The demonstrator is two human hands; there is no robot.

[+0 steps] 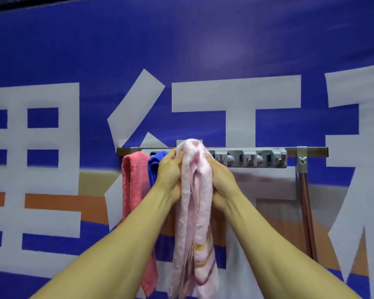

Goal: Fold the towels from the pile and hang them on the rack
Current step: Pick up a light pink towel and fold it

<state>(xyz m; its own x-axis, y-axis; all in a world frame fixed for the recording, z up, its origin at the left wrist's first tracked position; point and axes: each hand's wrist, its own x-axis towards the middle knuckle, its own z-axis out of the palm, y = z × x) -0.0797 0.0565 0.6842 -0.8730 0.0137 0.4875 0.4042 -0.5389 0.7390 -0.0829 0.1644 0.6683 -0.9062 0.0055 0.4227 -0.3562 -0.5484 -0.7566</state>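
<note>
- Head view, only one: both forearms reach up from the bottom of the frame to the rack (311,151), a metal bar with a grey hook strip, centre frame, mounted in front of a blue banner (181,50) with big white characters
- Left hand (168,171) fingers curled round the left side of the pale pink towel (192,212), gripping it just below the top fold
- Right hand (221,180) grips the towel's right side at the same height, fingers wrapped into the cloth; fingertips mostly hidden behind it
- Pale pink towel bunched lengthwise, its top hump level with the bar at centre frame, the rest hanging down to the bottom edge; can't tell if it is already hooked or only held up against the rack
- Coral pink towel (134,186) hangs at the left end of the rack, looks done
- Blue towel (153,169) hangs just beside it, partly hidden behind the left hand, looks done
- Hooks to the right of the hands are bare
- Progress, my read: two towels up, third mid-hang, needs seating on a hook and letting go
- Pile not in frame, so the count left is unknown
</note>
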